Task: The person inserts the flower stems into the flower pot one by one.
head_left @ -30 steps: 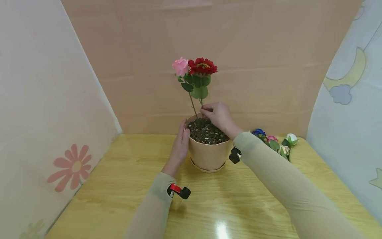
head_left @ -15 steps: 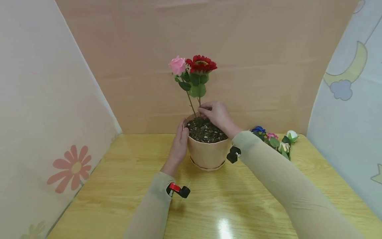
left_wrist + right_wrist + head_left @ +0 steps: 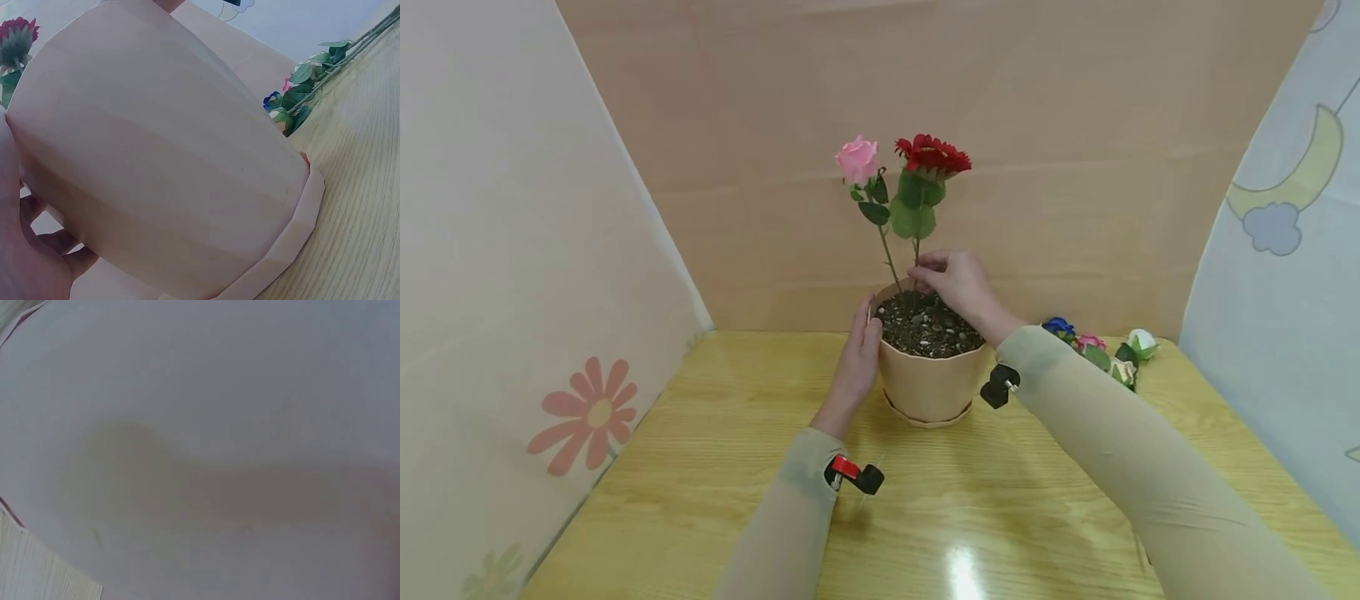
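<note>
In the head view, a peach flowerpot (image 3: 931, 387) full of dark soil (image 3: 925, 332) stands in its saucer on the table. My left hand (image 3: 855, 358) holds the pot's left side, the thumb near the rim; the left wrist view shows its fingers (image 3: 59, 240) bent round the wall. A pink rose (image 3: 857, 161) stands in the soil with its stem leaning left. Beside it rises a red daisy-like flower (image 3: 934, 157) with green leaves. My right hand (image 3: 962, 287) pinches the red flower's stem low down, just above the soil. Pot wall fills the right wrist view.
Several loose flowers lie at the table's back right, with a blue bloom (image 3: 1060, 327), a pink bloom (image 3: 1090, 342) and a white rose (image 3: 1142, 342) among them. A peach backdrop (image 3: 760, 250) stands behind the wooden table (image 3: 722, 467), and pale printed panels flank it.
The red flower's head has swung right, away from the pink rose, and tips more to the right. My right hand keeps its pinch on the stem. The left hand stays on the pot.
</note>
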`<state>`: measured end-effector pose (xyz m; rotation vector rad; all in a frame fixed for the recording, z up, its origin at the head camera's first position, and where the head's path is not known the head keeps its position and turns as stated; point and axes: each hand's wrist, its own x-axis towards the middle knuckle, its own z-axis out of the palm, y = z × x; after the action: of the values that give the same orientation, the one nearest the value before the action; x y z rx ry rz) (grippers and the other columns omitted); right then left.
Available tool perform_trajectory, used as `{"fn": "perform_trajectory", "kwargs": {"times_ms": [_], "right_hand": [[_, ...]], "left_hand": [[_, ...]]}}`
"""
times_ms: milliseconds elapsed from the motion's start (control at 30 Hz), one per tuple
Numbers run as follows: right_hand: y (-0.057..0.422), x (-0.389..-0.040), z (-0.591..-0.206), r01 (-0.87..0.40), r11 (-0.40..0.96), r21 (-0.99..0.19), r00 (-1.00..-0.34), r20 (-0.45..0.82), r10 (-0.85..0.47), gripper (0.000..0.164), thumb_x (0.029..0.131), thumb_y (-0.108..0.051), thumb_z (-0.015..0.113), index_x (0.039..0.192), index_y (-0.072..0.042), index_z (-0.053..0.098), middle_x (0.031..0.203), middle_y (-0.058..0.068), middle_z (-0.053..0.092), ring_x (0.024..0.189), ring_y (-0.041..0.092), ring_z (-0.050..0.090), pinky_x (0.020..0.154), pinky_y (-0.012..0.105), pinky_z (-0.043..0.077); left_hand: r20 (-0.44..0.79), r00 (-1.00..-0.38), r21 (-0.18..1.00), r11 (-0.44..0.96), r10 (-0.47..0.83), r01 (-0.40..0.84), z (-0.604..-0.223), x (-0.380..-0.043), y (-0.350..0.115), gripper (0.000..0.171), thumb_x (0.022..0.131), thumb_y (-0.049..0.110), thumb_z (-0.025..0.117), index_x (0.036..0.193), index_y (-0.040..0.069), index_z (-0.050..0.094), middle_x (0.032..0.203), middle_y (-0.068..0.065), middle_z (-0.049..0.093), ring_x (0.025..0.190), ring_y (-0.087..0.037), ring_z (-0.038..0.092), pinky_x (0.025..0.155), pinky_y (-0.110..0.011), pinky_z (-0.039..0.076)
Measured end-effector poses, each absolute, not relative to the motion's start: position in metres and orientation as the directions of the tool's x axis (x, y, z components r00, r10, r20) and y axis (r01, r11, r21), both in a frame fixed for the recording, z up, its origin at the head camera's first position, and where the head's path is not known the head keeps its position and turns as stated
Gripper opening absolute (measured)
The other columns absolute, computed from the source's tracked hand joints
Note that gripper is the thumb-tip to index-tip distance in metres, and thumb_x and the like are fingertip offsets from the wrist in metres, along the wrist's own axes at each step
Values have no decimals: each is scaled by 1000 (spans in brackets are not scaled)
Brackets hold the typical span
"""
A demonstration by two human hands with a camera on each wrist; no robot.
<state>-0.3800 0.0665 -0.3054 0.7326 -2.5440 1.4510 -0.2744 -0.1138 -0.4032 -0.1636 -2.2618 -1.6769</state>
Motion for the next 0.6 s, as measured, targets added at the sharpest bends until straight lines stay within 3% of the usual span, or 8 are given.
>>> {"fn": "perform_trajectory", "kwargs": {"times_ms": [233, 400, 600], "right_hand": [[72, -379, -300, -446, 430, -785, -884, 311, -348, 37, 108, -19, 76, 133, 8, 75, 109, 21, 81, 98, 35, 80, 93, 51, 63], [77, -377, -295, -432, 438, -788, -892, 300, -339, 40, 107, -21, 77, 137, 6, 74, 123, 22, 79, 101, 38, 80, 94, 52, 63], [93, -372, -285, -388, 426, -817, -910, 265, -320, 43, 109, -22, 75, 143, 4, 71, 129, 23, 77, 104, 36, 79, 93, 48, 64]], "left_hand": [[318, -942, 911, 312, -110, 271, -403, -275, -112, 59, 121, 40, 33, 178, 26, 25, 180, -6, 31, 163, -34, 30, 131, -57, 26], [321, -940, 908, 321, -119, 269, -403, -275, -112, 60, 121, 41, 34, 178, 25, 26, 180, -8, 30, 162, -38, 32, 130, -60, 26], [304, -945, 913, 321, -124, 252, -404, -275, -112, 60, 121, 43, 33, 178, 27, 25, 180, -10, 30, 162, -39, 32, 130, -61, 26]]}}
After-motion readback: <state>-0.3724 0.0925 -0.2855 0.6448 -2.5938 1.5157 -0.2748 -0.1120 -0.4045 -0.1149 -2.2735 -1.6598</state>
